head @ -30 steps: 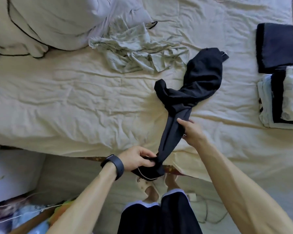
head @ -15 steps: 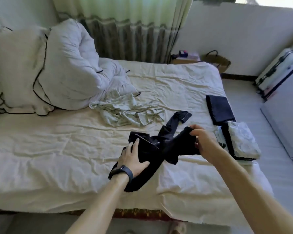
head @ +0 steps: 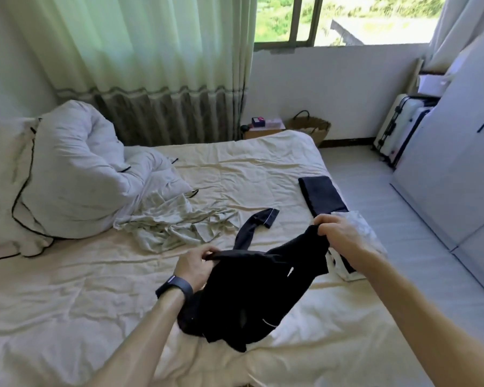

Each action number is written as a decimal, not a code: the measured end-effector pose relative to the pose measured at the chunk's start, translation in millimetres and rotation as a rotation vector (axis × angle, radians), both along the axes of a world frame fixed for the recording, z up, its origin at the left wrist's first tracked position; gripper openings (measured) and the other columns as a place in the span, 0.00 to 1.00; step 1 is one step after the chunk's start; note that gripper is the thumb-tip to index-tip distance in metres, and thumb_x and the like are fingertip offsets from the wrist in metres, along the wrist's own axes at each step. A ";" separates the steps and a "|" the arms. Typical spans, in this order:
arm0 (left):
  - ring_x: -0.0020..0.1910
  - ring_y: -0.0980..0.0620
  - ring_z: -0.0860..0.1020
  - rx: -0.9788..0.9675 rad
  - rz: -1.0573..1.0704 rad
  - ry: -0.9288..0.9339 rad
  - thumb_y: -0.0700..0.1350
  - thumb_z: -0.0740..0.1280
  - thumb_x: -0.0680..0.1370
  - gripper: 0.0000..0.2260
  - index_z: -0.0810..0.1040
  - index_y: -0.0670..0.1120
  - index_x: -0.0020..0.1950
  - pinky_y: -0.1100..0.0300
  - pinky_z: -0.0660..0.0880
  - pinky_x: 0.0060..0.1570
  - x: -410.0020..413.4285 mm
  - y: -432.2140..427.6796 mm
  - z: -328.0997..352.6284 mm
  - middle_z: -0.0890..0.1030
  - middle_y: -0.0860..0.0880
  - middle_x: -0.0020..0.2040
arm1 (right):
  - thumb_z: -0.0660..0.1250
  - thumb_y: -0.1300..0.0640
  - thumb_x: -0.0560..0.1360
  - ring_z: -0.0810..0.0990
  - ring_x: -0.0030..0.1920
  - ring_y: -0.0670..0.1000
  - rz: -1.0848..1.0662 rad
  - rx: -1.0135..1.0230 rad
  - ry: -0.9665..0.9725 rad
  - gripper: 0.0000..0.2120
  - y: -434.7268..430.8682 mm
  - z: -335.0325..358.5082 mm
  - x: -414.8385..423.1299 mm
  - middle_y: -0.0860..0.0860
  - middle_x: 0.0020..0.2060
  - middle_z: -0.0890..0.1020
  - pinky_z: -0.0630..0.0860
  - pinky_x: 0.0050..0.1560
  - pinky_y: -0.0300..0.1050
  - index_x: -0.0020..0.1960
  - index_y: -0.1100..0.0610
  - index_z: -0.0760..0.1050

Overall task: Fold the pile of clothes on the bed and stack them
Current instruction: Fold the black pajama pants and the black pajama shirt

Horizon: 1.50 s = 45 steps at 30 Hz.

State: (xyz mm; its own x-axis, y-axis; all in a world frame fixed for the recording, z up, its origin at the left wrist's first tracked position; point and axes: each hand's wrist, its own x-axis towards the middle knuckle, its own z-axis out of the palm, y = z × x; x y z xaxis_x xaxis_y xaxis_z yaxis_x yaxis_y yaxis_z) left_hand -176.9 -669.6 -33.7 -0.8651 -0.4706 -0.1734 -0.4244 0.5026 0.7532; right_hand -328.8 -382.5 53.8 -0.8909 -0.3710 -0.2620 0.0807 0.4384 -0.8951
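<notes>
A black garment with thin white trim hangs above the cream bed sheet, held up by its top edge. My left hand, with a dark watch on the wrist, pinches its left end. My right hand grips its right end, a bit higher. One black sleeve or leg trails back across the bed. A crumpled pale green garment lies unfolded behind it. At the bed's right edge sit a folded dark garment and a folded white and black stack, partly hidden by my right hand.
A bunched white duvet and a pillow fill the bed's left side. Curtains hang behind. A grey floor runs along the right, with a white wardrobe, a suitcase and a woven basket.
The view has tilted up from the bed's edge to the room. Both hands have lifted the black garment off the sheet and shifted their grip to its top edge.
</notes>
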 end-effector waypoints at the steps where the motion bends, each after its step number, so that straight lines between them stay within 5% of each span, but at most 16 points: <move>1: 0.38 0.55 0.82 0.002 0.006 0.044 0.36 0.70 0.72 0.25 0.80 0.70 0.38 0.61 0.77 0.41 -7.5 -0.4 14.6 0.83 0.59 0.35 | 0.59 0.71 0.69 0.74 0.33 0.49 0.079 0.139 0.006 0.19 11.4 -11.0 1.3 0.48 0.28 0.77 0.67 0.34 0.43 0.29 0.52 0.78; 3: 0.35 0.59 0.81 0.007 -0.013 0.084 0.33 0.68 0.71 0.25 0.81 0.68 0.39 0.61 0.77 0.39 -16.8 6.6 43.7 0.83 0.59 0.34 | 0.62 0.68 0.71 0.77 0.38 0.49 0.350 0.452 -0.068 0.18 25.9 -36.5 8.0 0.46 0.31 0.79 0.69 0.37 0.42 0.31 0.50 0.80; 5: 0.35 0.61 0.81 -0.012 -0.017 0.111 0.36 0.69 0.71 0.21 0.82 0.65 0.41 0.62 0.77 0.38 -22.9 21.1 67.5 0.84 0.61 0.35 | 0.68 0.59 0.75 0.80 0.51 0.48 0.570 0.617 -0.083 0.10 26.1 -52.3 21.6 0.43 0.46 0.81 0.73 0.45 0.39 0.48 0.45 0.82; 8: 0.41 0.53 0.84 0.090 -0.009 0.110 0.40 0.73 0.72 0.09 0.84 0.55 0.43 0.56 0.81 0.42 -27.3 49.2 94.3 0.86 0.52 0.39 | 0.76 0.36 0.68 0.78 0.56 0.43 0.457 0.284 0.021 0.36 -6.8 -56.4 39.0 0.38 0.59 0.74 0.72 0.51 0.36 0.71 0.42 0.68; 10: 0.44 0.48 0.84 0.144 -0.045 0.110 0.39 0.73 0.73 0.07 0.83 0.50 0.47 0.53 0.81 0.43 -30.6 63.7 107.9 0.86 0.47 0.42 | 0.78 0.33 0.62 0.81 0.52 0.41 0.411 0.026 0.051 0.39 -42.5 -44.3 45.9 0.36 0.55 0.79 0.78 0.51 0.39 0.69 0.35 0.68; 14: 0.45 0.52 0.84 0.307 -0.171 0.194 0.30 0.70 0.74 0.15 0.80 0.47 0.54 0.60 0.80 0.45 -31.7 57.6 126.7 0.86 0.46 0.47 | 0.74 0.51 0.71 0.86 0.34 0.48 0.358 -0.113 0.190 0.14 -95.0 -12.0 41.1 0.44 0.39 0.85 0.79 0.37 0.41 0.51 0.33 0.80; 18: 0.45 0.56 0.83 0.606 0.204 0.336 0.46 0.73 0.72 0.10 0.81 0.51 0.53 0.64 0.76 0.39 -4.5 33.4 94.0 0.85 0.51 0.49 | 0.72 0.57 0.77 0.86 0.33 0.47 0.381 -0.102 0.237 0.15 -108.4 1.8 33.7 0.39 0.35 0.84 0.80 0.38 0.39 0.42 0.36 0.81; 21: 0.47 0.50 0.79 0.564 0.608 0.032 0.57 0.70 0.78 0.15 0.77 0.46 0.51 0.56 0.72 0.41 34.6 20.1 18.2 0.80 0.47 0.51 | 0.71 0.59 0.78 0.87 0.35 0.49 0.329 -0.130 0.210 0.11 -103.4 9.1 36.5 0.43 0.34 0.84 0.81 0.45 0.46 0.41 0.46 0.82; 23: 0.42 0.46 0.77 0.843 0.633 -0.253 0.66 0.66 0.77 0.26 0.77 0.42 0.53 0.54 0.72 0.41 57.3 24.3 -29.4 0.80 0.43 0.48 | 0.70 0.62 0.79 0.87 0.37 0.50 0.291 -0.173 0.189 0.11 -94.7 15.1 39.5 0.46 0.34 0.85 0.81 0.47 0.49 0.42 0.47 0.81; 26: 0.24 0.50 0.67 1.210 0.527 -0.354 0.77 0.62 0.70 0.34 0.75 0.46 0.26 0.60 0.64 0.29 57.6 43.5 -64.3 0.71 0.47 0.25 | 0.69 0.67 0.79 0.86 0.36 0.48 0.302 -0.264 0.125 0.09 -73.2 22.9 50.7 0.53 0.39 0.83 0.83 0.46 0.45 0.46 0.55 0.81; 32: 0.39 0.55 0.79 1.051 0.619 -0.198 0.47 0.65 0.81 0.08 0.79 0.48 0.43 0.59 0.73 0.46 4.0 52.4 -57.3 0.83 0.54 0.38 | 0.66 0.75 0.77 0.83 0.40 0.51 0.397 -0.333 0.017 0.11 -3.5 7.0 78.0 0.54 0.40 0.82 0.81 0.43 0.41 0.46 0.61 0.81; 36: 0.44 0.49 0.83 0.896 0.514 -0.397 0.54 0.65 0.79 0.11 0.77 0.48 0.53 0.54 0.74 0.49 -12.5 49.1 -39.3 0.82 0.50 0.41 | 0.66 0.75 0.77 0.83 0.43 0.52 0.306 -0.322 -0.027 0.12 31.6 -14.7 81.4 0.53 0.40 0.83 0.80 0.49 0.48 0.46 0.61 0.81; 37: 0.42 0.48 0.82 0.856 0.435 -0.534 0.59 0.65 0.78 0.16 0.74 0.48 0.56 0.56 0.75 0.47 -10.6 57.8 -39.8 0.77 0.49 0.57 | 0.66 0.75 0.77 0.82 0.43 0.54 0.281 -0.318 -0.024 0.11 34.8 -19.6 81.6 0.54 0.40 0.83 0.80 0.51 0.51 0.46 0.61 0.81; 38: 0.39 0.47 0.80 0.835 0.363 -0.658 0.64 0.66 0.76 0.21 0.71 0.49 0.57 0.58 0.75 0.42 -7.9 69.8 -44.6 0.66 0.51 0.39 | 0.66 0.75 0.77 0.82 0.43 0.54 0.262 -0.312 -0.019 0.10 36.2 -23.6 82.0 0.55 0.41 0.83 0.79 0.52 0.55 0.47 0.62 0.81; 40: 0.42 0.43 0.81 0.829 0.282 -0.784 0.68 0.66 0.75 0.28 0.71 0.42 0.56 0.50 0.80 0.42 -4.1 99.4 -61.4 0.81 0.40 0.50 | 0.67 0.74 0.77 0.82 0.43 0.54 0.231 -0.319 -0.001 0.10 38.7 -28.8 83.2 0.55 0.41 0.82 0.79 0.54 0.56 0.47 0.60 0.81; 45: 0.24 0.49 0.69 0.893 0.276 -0.797 0.58 0.65 0.80 0.25 0.69 0.45 0.28 0.57 0.70 0.36 -8.8 160.4 -88.8 0.70 0.48 0.24 | 0.69 0.71 0.76 0.84 0.44 0.50 0.220 -0.399 0.011 0.14 63.8 -36.2 90.3 0.48 0.41 0.85 0.82 0.51 0.46 0.45 0.52 0.84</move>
State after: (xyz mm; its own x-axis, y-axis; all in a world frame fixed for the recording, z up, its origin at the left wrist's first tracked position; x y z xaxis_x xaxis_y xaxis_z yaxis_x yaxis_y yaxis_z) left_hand -185.8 -509.2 -122.5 -0.2595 -0.0658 -0.9635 -0.9340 -0.2365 0.2677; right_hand -238.5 -318.6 17.6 -0.7815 -0.6218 -0.0509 0.0134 0.0649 -0.9978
